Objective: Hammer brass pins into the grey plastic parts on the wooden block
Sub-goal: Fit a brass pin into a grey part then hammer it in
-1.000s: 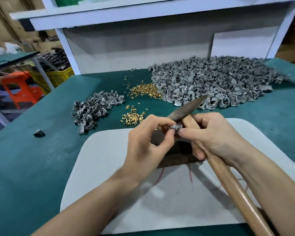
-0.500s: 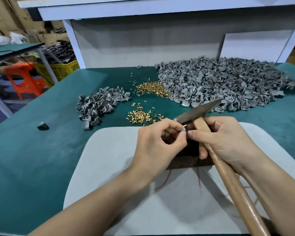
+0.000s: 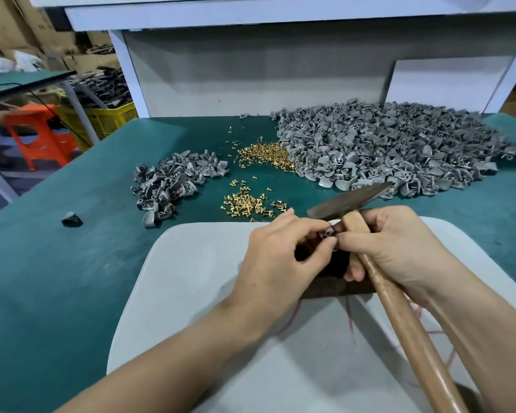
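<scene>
The left hand (image 3: 274, 263) is pinching a grey plastic part (image 3: 328, 234) above the wooden block (image 3: 334, 286), its fingers narrow around it. The right hand (image 3: 393, 251) is gripping the hammer (image 3: 349, 199) while its forefinger is touching the part. This is probably the positioning step; next the part needs seating on the block before striking.

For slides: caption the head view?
Left hand pinches a grey part over the wooden block; right hand grips the hammer beside it.

The left hand (image 3: 277, 263) and right hand (image 3: 393, 251) hide most of the wooden block (image 3: 334, 286) beneath the grip. Only a corner of the pinched grey part (image 3: 328, 233) shows, perhaps with a pin, too small to tell. The hammer (image 3: 399, 317) runs off the bottom edge.
</scene>
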`<state>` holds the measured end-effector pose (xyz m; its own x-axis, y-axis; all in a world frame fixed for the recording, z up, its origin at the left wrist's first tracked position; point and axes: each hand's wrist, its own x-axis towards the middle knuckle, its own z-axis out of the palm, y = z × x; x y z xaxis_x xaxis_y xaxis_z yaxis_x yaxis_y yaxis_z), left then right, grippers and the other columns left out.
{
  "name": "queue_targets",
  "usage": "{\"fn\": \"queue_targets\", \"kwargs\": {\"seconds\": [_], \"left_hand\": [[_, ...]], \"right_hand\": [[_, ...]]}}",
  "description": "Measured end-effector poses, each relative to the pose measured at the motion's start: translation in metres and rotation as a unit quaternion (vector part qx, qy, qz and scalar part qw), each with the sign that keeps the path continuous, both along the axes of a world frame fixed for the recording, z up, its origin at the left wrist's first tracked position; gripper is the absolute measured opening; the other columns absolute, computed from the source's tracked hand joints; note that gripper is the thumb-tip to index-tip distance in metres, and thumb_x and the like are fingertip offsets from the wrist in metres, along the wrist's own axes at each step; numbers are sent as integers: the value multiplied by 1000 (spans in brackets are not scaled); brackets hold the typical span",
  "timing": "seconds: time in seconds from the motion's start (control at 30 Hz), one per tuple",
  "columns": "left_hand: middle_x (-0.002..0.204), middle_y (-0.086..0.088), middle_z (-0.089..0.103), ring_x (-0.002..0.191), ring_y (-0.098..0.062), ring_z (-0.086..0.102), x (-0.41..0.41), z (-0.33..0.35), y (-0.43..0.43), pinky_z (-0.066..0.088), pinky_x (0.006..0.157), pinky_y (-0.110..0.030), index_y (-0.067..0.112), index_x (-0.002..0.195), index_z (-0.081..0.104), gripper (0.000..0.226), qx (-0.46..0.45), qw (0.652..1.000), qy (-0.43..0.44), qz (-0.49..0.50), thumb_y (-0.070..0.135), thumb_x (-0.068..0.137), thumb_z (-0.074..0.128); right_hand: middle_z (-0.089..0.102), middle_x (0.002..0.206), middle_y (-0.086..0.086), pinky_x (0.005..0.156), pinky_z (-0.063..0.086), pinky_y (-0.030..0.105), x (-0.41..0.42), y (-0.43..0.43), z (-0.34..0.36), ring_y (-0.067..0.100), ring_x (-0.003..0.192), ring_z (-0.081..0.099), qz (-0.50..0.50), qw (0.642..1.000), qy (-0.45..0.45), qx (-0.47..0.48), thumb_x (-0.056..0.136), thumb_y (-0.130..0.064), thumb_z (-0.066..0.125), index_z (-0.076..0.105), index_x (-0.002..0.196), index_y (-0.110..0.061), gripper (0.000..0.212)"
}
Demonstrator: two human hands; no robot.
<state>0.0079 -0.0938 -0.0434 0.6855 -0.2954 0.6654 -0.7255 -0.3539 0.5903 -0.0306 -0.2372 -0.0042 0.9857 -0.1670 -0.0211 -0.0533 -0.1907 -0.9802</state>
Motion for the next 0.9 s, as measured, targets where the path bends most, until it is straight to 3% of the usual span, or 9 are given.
{"fn": "queue_targets", "kwargs": {"seconds": [0.1,0.17,0.4,0.67,0.8,0.9], "left_hand": [[80,2,68,71,-6,58,1,1,2,50,75,-27,13,92,72,14,12,1000,18,-17,18,81,67],[79,2,68,72,-9,59,1,4,2,49,69,-27,12,89,72,10,11,1000,9,-15,16,82,65],[61,3,57,67,-13,50,-1,8,0,32,75,-5,7,81,65,3,38,999,-26,4,10,81,63],[60,21,38,61,-1,39,-5,9,1,28,65,-5,10,80,63,3,25,999,-34,0,11,83,62],[67,20,41,61,10,39,-4,7,1,28,60,-4,10,84,61,2,13,999,-20,-23,10,86,60],[73,21,42,68,13,40,-5,4,-1,29,64,-2,10,86,59,2,12,999,-23,-30,9,88,59]], "right_hand": [[50,38,16,41,46,21,1,2,0,23,35,50,0,1000,-8,6,76,12,61,62,56,-2,24],[51,39,17,41,47,20,0,3,1,24,36,53,5,1000,-10,10,77,11,62,64,54,-3,27],[51,38,17,40,46,22,0,3,2,22,34,55,22,1000,6,-15,77,8,62,61,47,-6,34],[52,39,16,35,40,18,-4,1,8,18,32,53,51,998,33,2,77,11,62,65,55,-6,28],[54,43,16,44,47,30,-2,3,6,19,35,54,50,998,35,-16,73,6,63,65,56,-9,22],[54,42,16,39,46,27,-2,3,3,19,33,53,47,998,33,-19,71,5,61,65,51,-10,25]]}}
